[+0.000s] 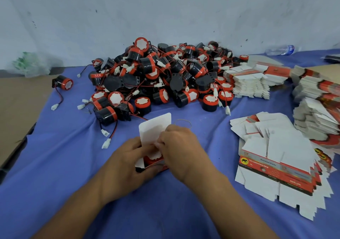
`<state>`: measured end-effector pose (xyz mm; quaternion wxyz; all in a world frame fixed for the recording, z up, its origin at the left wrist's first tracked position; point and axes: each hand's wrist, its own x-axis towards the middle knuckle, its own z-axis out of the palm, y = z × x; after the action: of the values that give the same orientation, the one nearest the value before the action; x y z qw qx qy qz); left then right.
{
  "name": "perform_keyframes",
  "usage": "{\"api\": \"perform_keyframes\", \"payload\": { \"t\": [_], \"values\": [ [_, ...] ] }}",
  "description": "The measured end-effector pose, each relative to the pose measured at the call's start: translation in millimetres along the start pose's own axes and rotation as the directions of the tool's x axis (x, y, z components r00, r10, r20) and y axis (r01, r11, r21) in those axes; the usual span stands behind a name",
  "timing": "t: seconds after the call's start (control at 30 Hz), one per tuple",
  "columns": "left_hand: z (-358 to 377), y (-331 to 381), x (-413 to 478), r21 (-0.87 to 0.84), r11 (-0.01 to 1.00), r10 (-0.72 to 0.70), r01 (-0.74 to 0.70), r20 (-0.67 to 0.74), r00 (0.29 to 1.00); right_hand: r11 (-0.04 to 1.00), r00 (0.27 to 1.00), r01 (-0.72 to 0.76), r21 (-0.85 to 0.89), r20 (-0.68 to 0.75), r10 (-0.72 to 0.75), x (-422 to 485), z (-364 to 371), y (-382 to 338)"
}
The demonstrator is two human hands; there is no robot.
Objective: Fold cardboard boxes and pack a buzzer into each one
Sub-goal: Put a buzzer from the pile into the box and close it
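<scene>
Near the table (55, 165) edge, a cardboard box (156, 128) is steadied by the left hand (127, 163), fingers clamped on it, so the right hand (181, 146), fingers pinched on a flap, can close it over the buzzer (153, 158) inside

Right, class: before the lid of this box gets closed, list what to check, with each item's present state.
1. Buzzer inside the box: ok.
2. Lid open and upright: ok.
3. Left hand steadies the box: ok.
4. Right hand at the box's opening: ok.
5. Buzzer's wire tucked fully in: cannot tell, hands hide it.
6. Flat boxes within reach for the next one: ok.
</scene>
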<state>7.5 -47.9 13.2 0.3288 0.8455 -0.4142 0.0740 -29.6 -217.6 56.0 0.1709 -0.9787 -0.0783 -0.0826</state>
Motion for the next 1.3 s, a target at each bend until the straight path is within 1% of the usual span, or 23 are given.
{"api": "perform_keyframes", "payload": {
  "t": [0.1, 0.17, 0.2, 0.27, 0.33, 0.43, 0.53, 0.57, 0.63, 0.7, 0.8, 0.83, 0.87, 0.93, 0.97, 1.0, 1.07, 1.13, 1.17, 1.23, 1.3],
  "values": [
    [-0.8, -2.1, -0.5, -0.021, 1.0, -0.006, 0.006, 0.001, 1.0, 0.999, 0.994, 0.036, 0.0, 0.107, -0.036, -4.1, -3.1, 0.9],
    [-0.2, -3.5, -1.7, -0.012, 1.0, -0.022, 0.022, -0.002, 1.0, 0.998, 0.987, 0.059, 0.038, 0.144, -0.064, -7.0, -10.7, 4.9],
    [0.1, -4.1, -2.3, -0.005, 1.0, -0.025, 0.025, -0.007, 1.0, 0.997, 0.989, 0.051, 0.057, 0.134, -0.059, -7.2, -15.4, 7.1],
    [-0.4, -4.2, -2.8, 0.011, 0.999, -0.039, 0.04, -0.019, 0.999, 0.996, 0.998, -0.001, 0.086, 0.069, -0.005, -6.2, -21.6, 11.2],
    [-0.6, -4.1, -3.0, 0.019, 0.999, -0.041, 0.042, -0.025, 0.999, 0.996, 0.999, -0.038, 0.075, 0.021, 0.037, -5.6, -21.3, 11.7],
    [0.2, -1.8, -2.3, 0.007, 1.0, -0.018, 0.018, -0.027, 0.999, 0.999, 0.999, -0.037, -0.013, 0.017, 0.038, -5.7, -11.2, 1.7],
    [0.6, -0.5, -1.5, 0.005, 1.0, 0.002, -0.002, -0.027, 1.0, 0.988, 0.997, -0.063, -0.142, -0.059, 0.055, -5.3, -4.5, -7.7],
    [0.9, -0.6, -1.6, 0.005, 1.0, -0.005, 0.005, -0.024, 1.0, 0.981, 0.997, -0.063, -0.183, -0.059, 0.053, -5.7, -3.7, -9.9],
    [1.6, -0.9, -1.7, 0.006, 1.0, -0.03, 0.03, -0.032, 0.999, 0.972, 0.998, -0.06, -0.228, -0.012, 0.059, -7.3, -1.4, -11.3],
    [2.2, -1.3, -1.7, 0.006, 0.998, -0.056, 0.057, -0.039, 0.998, 0.964, 0.992, -0.079, -0.254, 0.071, 0.1, -9.7, -2.1, -10.8],
    [2.5, -3.3, -1.8, -0.004, 0.998, -0.059, 0.059, -0.04, 0.997, 0.96, 0.981, -0.073, -0.272, 0.156, 0.118, -8.7, -8.1, -4.8],
    [2.5, -4.4, -1.9, -0.009, 0.998, -0.056, 0.055, -0.041, 0.998, 0.965, 0.981, -0.07, -0.252, 0.16, 0.113, -7.1, -10.4, -2.7],
    [2.2, -5.4, -2.2, -0.01, 0.999, -0.05, 0.049, -0.039, 0.998, 0.976, 0.981, -0.089, -0.197, 0.154, 0.12, -5.7, -11.7, 0.0],
    [2.1, -6.3, -2.7, -0.001, 0.999, -0.045, 0.045, -0.032, 0.998, 0.984, 0.975, -0.177, 0.027, 0.14, 0.171, -2.4, -15.1, 6.9],
    [2.2, -6.4, -2.9, 0.005, 0.999, -0.048, 0.048, -0.032, 0.998, 0.965, 0.969, -0.228, 0.129, 0.122, 0.213, -1.1, -15.9, 10.4],
    [2.4, -6.5, -2.6, 0.009, 0.998, -0.055, 0.055, -0.033, 0.998, 0.945, 0.964, -0.265, 0.192, 0.09, 0.252, 0.3, -15.8, 13.8],
    [2.9, -6.1, -2.2, 0.008, 0.998, -0.066, 0.066, -0.034, 0.997, 0.929, 0.958, -0.287, 0.235, 0.042, 0.285, 1.2, -13.9, 18.9],
    [2.9, -6.2, -2.1, 0.004, 0.998, -0.065, 0.066, -0.038, 0.997, 0.945, 0.966, -0.259, 0.198, 0.025, 0.259, -0.8, -10.8, 18.5],
    [3.0, -6.5, -2.3, -0.003, 0.998, -0.068, 0.068, -0.039, 0.997, 0.969, 0.978, -0.208, 0.131, 0.027, 0.206, -2.7, -8.6, 16.6],
    [3.0, -8.2, -3.2, -0.03, 0.997, -0.079, 0.077, -0.046, 0.996, 0.997, 0.997, -0.055, -0.055, 0.054, 0.058, -7.6, -2.0, 13.9],
    [2.3, -9.7, -3.0, -0.058, 0.995, -0.089, 0.086, -0.056, 0.994, 0.992, 0.996, -0.003, -0.127, 0.09, 0.015, -14.1, 0.3, 16.7]
  ]
}}
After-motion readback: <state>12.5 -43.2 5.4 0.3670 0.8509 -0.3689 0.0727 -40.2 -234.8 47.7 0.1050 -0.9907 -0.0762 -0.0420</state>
